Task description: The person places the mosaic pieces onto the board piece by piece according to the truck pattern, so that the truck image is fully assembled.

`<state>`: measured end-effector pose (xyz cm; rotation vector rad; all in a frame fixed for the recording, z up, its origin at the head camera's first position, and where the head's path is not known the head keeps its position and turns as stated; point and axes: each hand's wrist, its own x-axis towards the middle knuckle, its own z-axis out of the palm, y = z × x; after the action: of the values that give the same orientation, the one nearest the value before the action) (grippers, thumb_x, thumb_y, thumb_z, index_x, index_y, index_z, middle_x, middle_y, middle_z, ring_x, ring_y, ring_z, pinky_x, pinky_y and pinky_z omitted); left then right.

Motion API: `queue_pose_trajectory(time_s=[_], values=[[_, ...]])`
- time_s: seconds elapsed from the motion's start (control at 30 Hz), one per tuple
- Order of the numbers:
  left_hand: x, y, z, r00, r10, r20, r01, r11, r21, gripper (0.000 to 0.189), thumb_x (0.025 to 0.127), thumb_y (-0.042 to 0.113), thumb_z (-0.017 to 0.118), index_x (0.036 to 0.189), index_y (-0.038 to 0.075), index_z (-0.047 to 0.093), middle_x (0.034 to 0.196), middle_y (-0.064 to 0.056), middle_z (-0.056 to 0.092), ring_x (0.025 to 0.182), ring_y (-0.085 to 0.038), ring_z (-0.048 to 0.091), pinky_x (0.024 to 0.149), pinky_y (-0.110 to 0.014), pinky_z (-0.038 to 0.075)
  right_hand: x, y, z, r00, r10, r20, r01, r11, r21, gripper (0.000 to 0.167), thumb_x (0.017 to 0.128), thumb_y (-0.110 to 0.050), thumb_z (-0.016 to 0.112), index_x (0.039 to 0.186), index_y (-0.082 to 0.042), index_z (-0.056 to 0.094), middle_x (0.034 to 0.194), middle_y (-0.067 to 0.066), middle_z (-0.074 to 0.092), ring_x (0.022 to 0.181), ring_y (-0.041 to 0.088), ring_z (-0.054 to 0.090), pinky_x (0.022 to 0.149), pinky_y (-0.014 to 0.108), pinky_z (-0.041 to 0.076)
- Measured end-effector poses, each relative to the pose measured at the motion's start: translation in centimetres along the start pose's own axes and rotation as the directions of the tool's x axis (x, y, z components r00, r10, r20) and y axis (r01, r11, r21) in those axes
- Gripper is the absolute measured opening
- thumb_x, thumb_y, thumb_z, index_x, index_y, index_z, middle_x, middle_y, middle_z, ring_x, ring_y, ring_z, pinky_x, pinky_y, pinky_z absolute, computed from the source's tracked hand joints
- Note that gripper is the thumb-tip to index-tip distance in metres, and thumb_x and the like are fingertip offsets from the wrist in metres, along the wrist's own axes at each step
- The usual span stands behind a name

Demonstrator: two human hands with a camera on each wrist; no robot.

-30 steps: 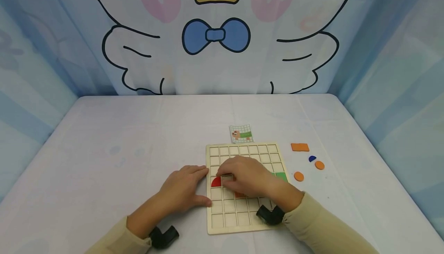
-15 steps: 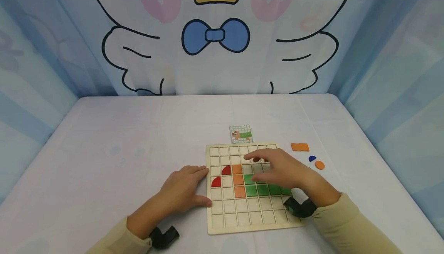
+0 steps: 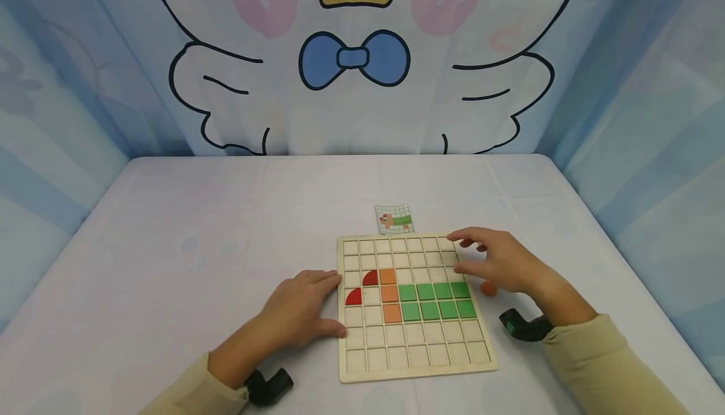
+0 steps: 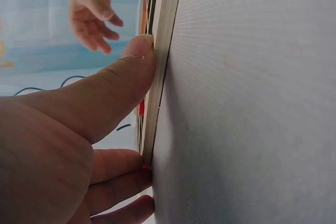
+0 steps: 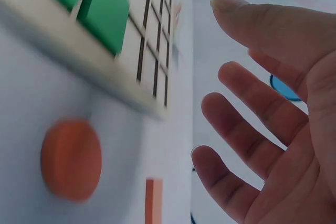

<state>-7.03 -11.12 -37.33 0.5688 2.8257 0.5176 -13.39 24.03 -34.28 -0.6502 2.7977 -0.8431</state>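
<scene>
A wooden grid board (image 3: 419,358) lies on the table. Set in its cells are two red quarter-round pieces (image 3: 370,278), a column of orange squares (image 3: 388,293) and two rows of green squares (image 3: 447,310). My left hand (image 3: 300,308) rests at the board's left edge, thumb (image 4: 126,74) and fingertips touching the rim. Over the upper right edge hovers my right hand (image 3: 504,261), fingers apart, nothing held. An orange disc (image 5: 72,159) lies on the cloth beside the board, below that hand. Other loose pieces on that side are hidden from the head view.
Behind the board lies a small picture card (image 3: 394,219) with a gridded animal pattern. An orange strip (image 5: 153,200) shows near the disc in the right wrist view. Black wrist devices (image 3: 525,327) sit at both cuffs. A printed curtain (image 3: 351,113) stands behind the table.
My right hand has moved rightward from the red pieces to beyond the green rows, uncovering the coloured pieces and covering some loose ones. The left hand stays in place.
</scene>
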Motion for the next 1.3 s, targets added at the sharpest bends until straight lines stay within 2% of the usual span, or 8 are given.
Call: queue_pose_trajectory(time_s=[0.23,0.47,0.53,0.7,0.87,1.1,1.3], values=[[0.1,0.1,0.0,1.000,-0.005,0.006,0.005,1.000,0.007,0.087,0.072,0.048,0.088,0.140,0.004,0.057,0.141,-0.009,0.057,0.131,-0.031,0.049,0.101,-0.052,0.045,0.0,2.4,-0.9,0.993,0.116,-0.020,-0.116,0.993,-0.003,0.052,0.089,-0.022,0.077,0.135,-0.006,0.059,0.123,0.019,0.065,0.110,0.040,0.062,0.093,0.057,0.050],[0.1,0.2,0.0,1.000,-0.009,0.012,0.009,1.000,0.008,0.087,0.072,0.049,0.088,0.141,0.005,0.057,0.141,-0.009,0.056,0.131,-0.030,0.049,0.102,-0.052,0.045,0.1,4.3,-1.5,0.982,0.186,-0.035,-0.188,0.981,-0.046,0.053,0.090,-0.022,0.075,0.136,-0.004,0.058,0.123,0.020,0.065,0.111,0.042,0.059,0.094,0.058,0.048],[0.1,0.1,0.0,1.000,-0.004,0.009,0.004,1.000,0.004,0.087,0.072,0.049,0.088,0.140,0.004,0.057,0.141,-0.010,0.057,0.131,-0.031,0.049,0.102,-0.052,0.045,0.1,4.9,-1.6,0.978,0.208,-0.033,-0.209,0.976,-0.060,0.053,0.090,-0.022,0.075,0.137,-0.004,0.057,0.126,0.022,0.062,0.113,0.044,0.056,0.091,0.056,0.050],[0.1,0.0,0.0,1.000,-0.003,0.014,0.003,1.000,-0.004,0.087,0.072,0.049,0.088,0.141,0.004,0.057,0.141,-0.009,0.056,0.131,-0.031,0.049,0.102,-0.052,0.045,0.0,6.0,-2.0,0.974,0.223,-0.032,-0.225,0.971,-0.076,0.057,0.090,-0.024,0.076,0.137,-0.001,0.055,0.129,0.026,0.057,0.117,0.049,0.051,0.092,0.059,0.048],[0.1,0.0,0.1,1.000,-0.002,0.010,0.002,1.000,0.001,0.087,0.072,0.049,0.088,0.140,0.004,0.057,0.141,-0.009,0.056,0.131,-0.031,0.049,0.101,-0.052,0.045,0.0,6.6,-2.0,0.971,0.233,-0.053,-0.237,0.968,-0.084,0.054,0.092,-0.020,0.072,0.137,0.002,0.054,0.128,0.027,0.058,0.115,0.048,0.055,0.096,0.061,0.046],[0.0,0.1,0.0,1.000,-0.007,0.016,0.007,1.000,-0.005,0.087,0.072,0.049,0.088,0.141,0.004,0.057,0.142,-0.010,0.056,0.131,-0.031,0.049,0.102,-0.053,0.044,0.1,6.6,-1.8,0.964,0.259,-0.059,-0.262,0.963,-0.062,0.051,0.093,-0.016,0.070,0.137,0.003,0.054,0.131,0.028,0.057,0.117,0.048,0.055,0.097,0.059,0.047],[0.0,0.2,-0.1,1.000,-0.006,0.018,0.006,1.000,-0.008,0.087,0.072,0.048,0.088,0.140,0.004,0.057,0.141,-0.010,0.056,0.131,-0.032,0.049,0.102,-0.052,0.044,0.3,6.3,-1.4,0.967,0.241,-0.078,-0.246,0.968,-0.052,0.048,0.093,-0.012,0.069,0.135,0.006,0.054,0.130,0.029,0.058,0.116,0.047,0.057,0.098,0.057,0.047]])
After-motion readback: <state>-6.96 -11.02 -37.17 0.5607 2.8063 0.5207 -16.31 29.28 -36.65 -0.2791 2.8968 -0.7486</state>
